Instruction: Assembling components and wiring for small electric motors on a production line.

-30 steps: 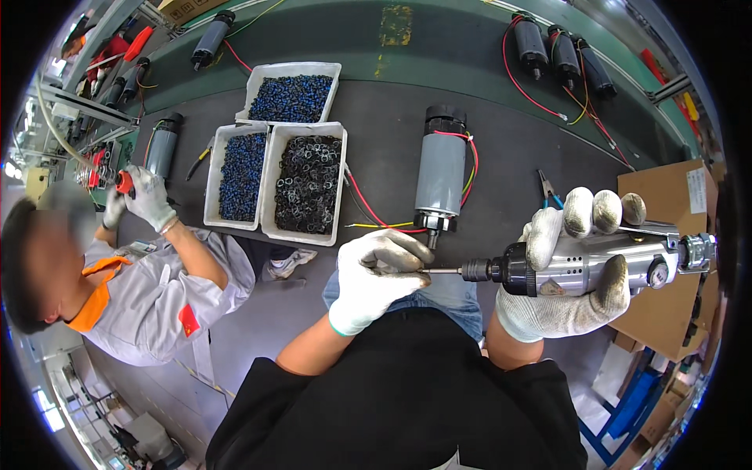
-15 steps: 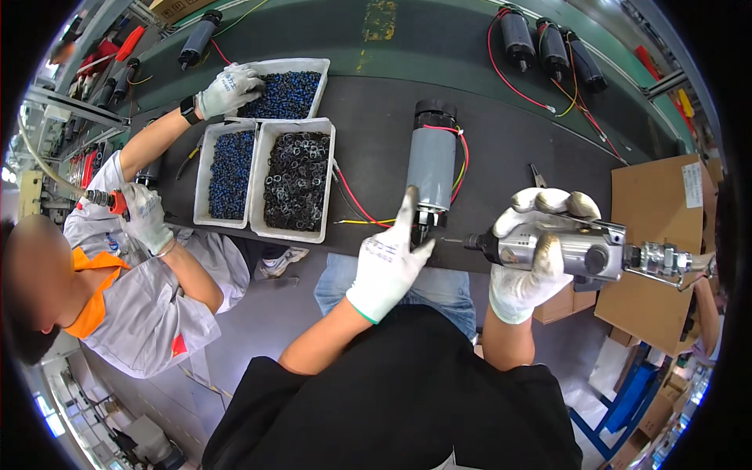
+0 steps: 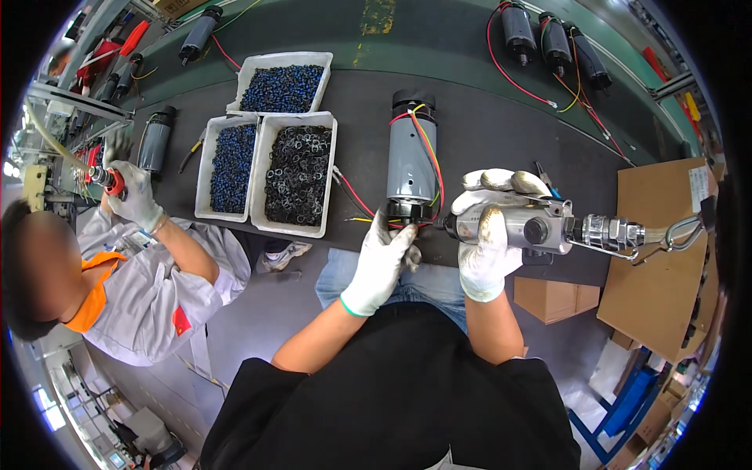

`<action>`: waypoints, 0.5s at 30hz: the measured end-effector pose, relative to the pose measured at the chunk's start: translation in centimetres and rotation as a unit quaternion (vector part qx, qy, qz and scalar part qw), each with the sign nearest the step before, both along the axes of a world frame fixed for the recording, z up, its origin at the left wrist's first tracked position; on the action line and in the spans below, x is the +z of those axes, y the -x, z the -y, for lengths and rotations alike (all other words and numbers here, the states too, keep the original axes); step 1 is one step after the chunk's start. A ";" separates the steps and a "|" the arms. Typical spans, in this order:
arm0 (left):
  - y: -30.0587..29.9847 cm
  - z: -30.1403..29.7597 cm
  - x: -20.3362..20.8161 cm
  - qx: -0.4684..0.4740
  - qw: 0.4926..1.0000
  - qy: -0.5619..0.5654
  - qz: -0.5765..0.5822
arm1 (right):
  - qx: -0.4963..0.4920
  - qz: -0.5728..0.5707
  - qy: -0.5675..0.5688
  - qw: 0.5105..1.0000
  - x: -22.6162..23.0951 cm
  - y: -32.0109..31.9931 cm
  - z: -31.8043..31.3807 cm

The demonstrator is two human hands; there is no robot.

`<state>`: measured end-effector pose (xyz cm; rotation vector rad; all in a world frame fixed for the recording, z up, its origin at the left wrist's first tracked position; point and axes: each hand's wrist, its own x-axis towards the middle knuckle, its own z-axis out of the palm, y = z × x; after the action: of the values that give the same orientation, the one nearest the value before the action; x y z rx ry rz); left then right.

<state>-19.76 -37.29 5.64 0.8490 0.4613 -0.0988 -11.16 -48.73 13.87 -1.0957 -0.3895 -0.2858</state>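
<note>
A grey cylindrical motor [image 3: 412, 160] with black ends lies on the dark bench in front of me, red, yellow and green wires running along its side. My gloved left hand [image 3: 376, 270] is closed around its black near end, fingertips partly hidden beneath. In my gloved right hand [image 3: 487, 254] I grip a silver air drill [image 3: 544, 229], held level and pointing left. The drill's black nose is right beside the motor's near end; its bit is hidden, so contact cannot be told. An air fitting and hose trail off the drill to the right.
Three white bins [image 3: 332, 176] of small blue-black parts and black rings stand left of the motor. Pliers [image 3: 544, 178] lie at the right, near a cardboard box [image 3: 654, 235]. More motors [image 3: 518, 35] line the green surface behind. At left, a co-worker holds an orange-black air tool [image 3: 113, 182].
My right hand has brought the drill left to the motor's end. My left hand went from pointing to gripping that end, and the motor shifted slightly left. The co-worker's hand left the bin.
</note>
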 end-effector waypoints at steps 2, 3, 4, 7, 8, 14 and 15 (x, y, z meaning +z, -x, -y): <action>0.1 0.3 0.0 -0.001 0.998 -0.058 0.000 | -0.001 0.000 0.003 1.000 -0.3 -0.3 -0.2; 0.3 0.5 0.6 0.020 0.999 -0.051 0.001 | 0.006 0.001 0.001 1.000 -0.4 -0.4 -0.2; 0.6 0.7 1.1 0.042 0.998 -0.044 0.002 | 0.013 0.001 0.000 1.000 -0.6 -0.4 -0.1; 0.6 0.8 1.1 0.066 0.998 -0.011 0.003 | 0.016 -0.010 -0.001 1.000 -0.9 -0.3 0.0; 0.4 0.6 1.0 0.068 0.998 0.014 0.006 | 0.011 -0.019 -0.002 1.000 -1.0 -0.4 0.0; 0.4 0.6 1.2 -0.006 0.988 -0.151 0.012 | 0.021 0.006 -0.017 1.000 -1.1 -0.4 -0.3; 0.5 0.6 1.2 -0.001 0.989 -0.147 -0.001 | 0.023 0.002 -0.019 1.000 -1.1 -0.3 -0.2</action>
<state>-20.22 -37.93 6.87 1.1393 0.4847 -0.0329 -10.83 -48.48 12.80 -1.0477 -0.4106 -0.2527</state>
